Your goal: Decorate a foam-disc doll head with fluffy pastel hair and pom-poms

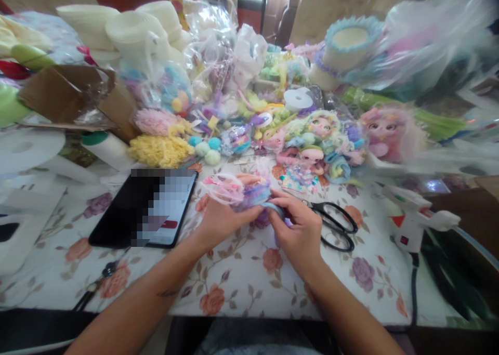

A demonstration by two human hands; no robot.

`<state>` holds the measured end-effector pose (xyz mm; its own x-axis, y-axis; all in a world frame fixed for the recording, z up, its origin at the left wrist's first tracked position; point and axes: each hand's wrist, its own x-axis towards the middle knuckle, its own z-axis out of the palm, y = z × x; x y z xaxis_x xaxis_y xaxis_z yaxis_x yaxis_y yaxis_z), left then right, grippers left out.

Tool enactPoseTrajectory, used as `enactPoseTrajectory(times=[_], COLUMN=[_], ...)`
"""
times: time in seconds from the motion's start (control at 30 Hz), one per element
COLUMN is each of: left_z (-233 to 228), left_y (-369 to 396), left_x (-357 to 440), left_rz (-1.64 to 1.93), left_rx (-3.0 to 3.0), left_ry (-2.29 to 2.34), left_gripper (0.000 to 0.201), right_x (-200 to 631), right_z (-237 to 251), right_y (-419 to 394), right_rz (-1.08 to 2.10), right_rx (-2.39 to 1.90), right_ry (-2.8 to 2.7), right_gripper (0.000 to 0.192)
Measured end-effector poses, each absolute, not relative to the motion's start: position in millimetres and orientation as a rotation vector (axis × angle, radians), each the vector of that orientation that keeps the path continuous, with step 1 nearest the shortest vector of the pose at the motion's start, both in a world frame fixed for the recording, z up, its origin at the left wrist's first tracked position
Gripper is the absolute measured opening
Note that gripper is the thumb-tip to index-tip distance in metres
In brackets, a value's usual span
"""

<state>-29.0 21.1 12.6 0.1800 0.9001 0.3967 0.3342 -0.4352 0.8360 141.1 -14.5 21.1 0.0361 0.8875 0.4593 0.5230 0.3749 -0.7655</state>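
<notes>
My left hand (220, 221) is wrapped around a soft pastel bundle (253, 193) in pink, purple and blue, its exact kind blurred. Thin pinkish-white strands or film spread from its left end. With thumb and fingertips, my right hand (299, 229) pinches a light blue strip (275, 208) at the bundle's right side. Both hands are close together above the flowered tablecloth (234, 282). Black-handled scissors (336, 225) lie just right of my right hand, their blades partly hidden. Beyond the bundle is a small clear packet of coloured beads (299, 179).
A large phone or tablet (117, 209) lies at the left. A white glue gun (409, 220) with a cord stands at the right. Yarn pompoms (159, 151), doll heads (319, 127), a white spool (298, 99), plastic bags and a cardboard box (66, 95) crowd the back.
</notes>
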Motion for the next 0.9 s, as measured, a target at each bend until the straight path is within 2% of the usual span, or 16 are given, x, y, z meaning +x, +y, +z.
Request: enactPoseTrajectory(times=[0.37, 0.6, 0.77, 0.9], left_z=[13.3, 11.6, 13.2, 12.5], left_y=[21.1, 22.0, 21.0, 20.7], left_x=[-31.7, -30.7, -28.7, -28.4], left_rz=[1.242, 1.245, 1.235, 1.199], left_rx=[1.889, 1.905, 1.857, 1.827], left_ry=[1.183, 1.138, 1.178, 1.210], left_gripper=[0.042, 0.042, 0.040, 0.041], right_x=[146.0, 145.7, 148.4, 150.4], right_z=[26.0, 24.6, 22.6, 23.3], right_y=[-12.2, -12.8, -9.0, -6.5], right_rz=[0.418, 0.632, 0.703, 0.617], right_rx=[-1.234, -1.303, -1.252, -1.212], right_ry=[-1.665, -1.642, -1.643, -1.688], right_gripper=[0.012, 0.017, 0.004, 0.004])
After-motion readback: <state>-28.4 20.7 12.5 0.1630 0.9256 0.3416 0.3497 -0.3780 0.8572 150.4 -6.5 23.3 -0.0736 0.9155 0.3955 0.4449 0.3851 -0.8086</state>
